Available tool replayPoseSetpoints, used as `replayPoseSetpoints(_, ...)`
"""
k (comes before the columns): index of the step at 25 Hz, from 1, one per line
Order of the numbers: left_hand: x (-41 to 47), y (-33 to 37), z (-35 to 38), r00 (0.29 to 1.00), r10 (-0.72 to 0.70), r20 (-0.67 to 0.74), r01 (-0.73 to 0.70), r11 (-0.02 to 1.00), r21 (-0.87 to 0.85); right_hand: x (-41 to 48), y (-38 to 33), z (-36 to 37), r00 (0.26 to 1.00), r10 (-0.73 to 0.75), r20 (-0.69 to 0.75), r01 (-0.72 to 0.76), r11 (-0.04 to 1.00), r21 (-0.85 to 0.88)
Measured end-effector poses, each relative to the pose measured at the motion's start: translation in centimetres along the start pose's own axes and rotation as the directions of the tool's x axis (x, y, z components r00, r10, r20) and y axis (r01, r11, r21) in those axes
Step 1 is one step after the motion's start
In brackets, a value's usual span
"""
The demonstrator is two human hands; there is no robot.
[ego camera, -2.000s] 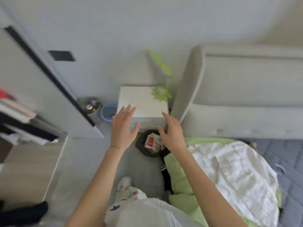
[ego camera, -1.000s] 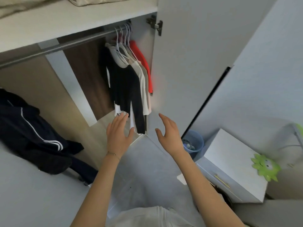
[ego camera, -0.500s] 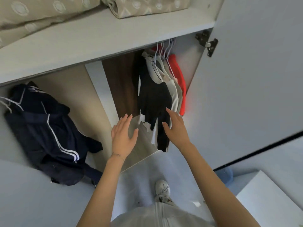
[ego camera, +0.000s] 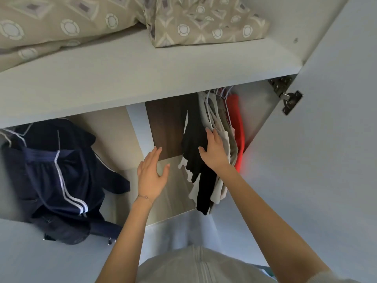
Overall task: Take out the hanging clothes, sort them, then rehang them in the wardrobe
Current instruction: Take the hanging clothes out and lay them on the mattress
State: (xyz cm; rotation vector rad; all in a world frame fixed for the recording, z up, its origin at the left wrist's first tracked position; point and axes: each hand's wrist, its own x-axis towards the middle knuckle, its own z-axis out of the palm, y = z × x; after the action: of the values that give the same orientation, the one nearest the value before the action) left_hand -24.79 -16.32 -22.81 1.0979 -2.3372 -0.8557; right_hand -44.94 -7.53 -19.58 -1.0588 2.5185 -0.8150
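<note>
Wardrobe (ego camera: 326,139): stands open, its white shelf (ego camera: 142,78) running across above both sets of fingers.
Bedding (ego camera: 61,23): patterned beige, piled on the shelf, high above the fingertips.
Navy tracksuit (ego camera: 61,170): white-striped, hangs well to the left of the left fingers.
Hanging clothes (ego camera: 216,127): a black garment (ego camera: 193,139), pale tops (ego camera: 230,139) and a red top (ego camera: 237,123), bunched on hangers against the right fingers.
Right hand (ego camera: 214,154): fingers straight and close together, laid where black meets pale; nothing gripped.
Left hand (ego camera: 151,176): fingers straight, thumb spread, held apart from the clothes.
Hinge (ego camera: 287,97): metal, up and right of the right fingers.
</note>
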Motion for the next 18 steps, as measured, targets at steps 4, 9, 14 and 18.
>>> replayPoseSetpoints(4,1.6,0.0,-0.3,1.0,-0.019,0.005,0.019,1.0,-0.003,1.7,-0.4,0.4,0.999,0.036,-0.011,-0.036,0.999,0.009)
replayPoseSetpoints(9,3.0,-0.2,-1.1,1.0,-0.005,0.015,0.005,1.0,-0.019,3.1,-1.1,0.9,0.991,0.135,-0.025,-0.133,0.989,0.065)
replayPoseSetpoints(14,3.6,-0.4,-2.1,0.999,0.013,0.038,-0.012,1.0,-0.016,3.9,-1.7,1.3,0.975,0.222,0.001,-0.214,0.939,0.268)
replayPoseSetpoints(18,3.6,-0.1,-2.5,0.998,0.014,0.063,-0.012,0.999,-0.035,2.8,-2.1,1.1,0.943,0.333,-0.018,-0.273,0.802,0.531)
